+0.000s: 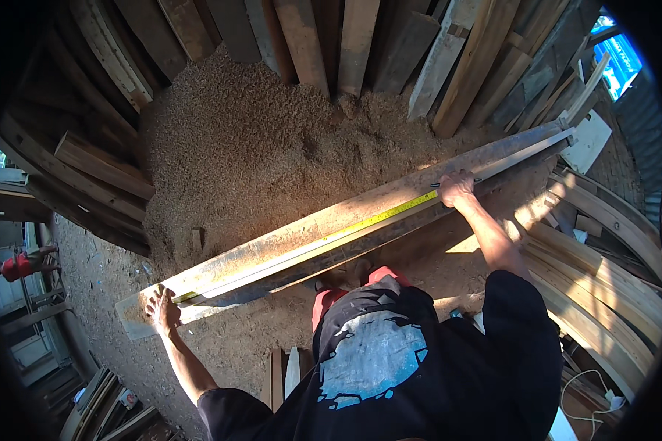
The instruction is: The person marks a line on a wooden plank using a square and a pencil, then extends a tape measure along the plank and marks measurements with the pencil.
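A long, narrow strip of pale wood (522, 153) lies on a thick, worn plank bench (301, 222) that slants up to the right. Along the strip runs a yellow tape measure (375, 219), stretched between my two hands. At the strip's left end, my left hand (163, 310) rests with its fingers spread, touching the wood beside the end of the tape. My right hand (457, 189) is closed on a thin dark pen (435, 185) and lies over the strip where the tape reaches it. What the right palm covers is hidden.
Sawdust (235, 140) is heaped beyond the bench. Upright planks (360, 44) lean at the back, and curved timbers (596, 294) are stacked at right. A white cable (581, 397) hangs at lower right. Another person in red (18, 266) is far off left.
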`<action>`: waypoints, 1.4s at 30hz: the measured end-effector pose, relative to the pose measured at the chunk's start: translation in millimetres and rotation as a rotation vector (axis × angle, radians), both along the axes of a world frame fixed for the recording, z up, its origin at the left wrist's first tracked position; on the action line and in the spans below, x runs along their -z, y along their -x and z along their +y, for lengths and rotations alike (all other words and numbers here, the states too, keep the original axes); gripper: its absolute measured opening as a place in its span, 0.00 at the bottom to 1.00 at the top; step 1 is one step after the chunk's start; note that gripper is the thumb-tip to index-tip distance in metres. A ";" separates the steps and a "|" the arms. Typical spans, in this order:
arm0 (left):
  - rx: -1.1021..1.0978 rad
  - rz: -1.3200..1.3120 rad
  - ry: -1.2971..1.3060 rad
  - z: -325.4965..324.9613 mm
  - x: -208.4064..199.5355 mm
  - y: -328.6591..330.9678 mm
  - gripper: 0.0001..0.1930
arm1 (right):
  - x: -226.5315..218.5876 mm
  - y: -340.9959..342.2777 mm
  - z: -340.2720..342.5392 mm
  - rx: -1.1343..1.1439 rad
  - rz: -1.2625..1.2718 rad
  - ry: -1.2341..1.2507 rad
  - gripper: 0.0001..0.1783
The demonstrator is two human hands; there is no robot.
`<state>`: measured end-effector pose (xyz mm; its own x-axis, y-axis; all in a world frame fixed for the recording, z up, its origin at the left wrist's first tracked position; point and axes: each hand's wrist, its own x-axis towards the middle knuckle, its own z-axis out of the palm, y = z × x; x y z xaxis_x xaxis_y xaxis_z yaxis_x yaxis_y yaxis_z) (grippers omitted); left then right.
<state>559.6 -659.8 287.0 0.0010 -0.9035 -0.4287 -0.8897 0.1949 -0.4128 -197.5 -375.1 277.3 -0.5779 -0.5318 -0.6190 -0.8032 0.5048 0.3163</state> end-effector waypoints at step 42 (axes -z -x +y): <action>0.901 0.418 -0.567 198.2 32.3 649.1 0.06 | 41.5 105.9 54.5 0.092 -0.229 0.264 0.19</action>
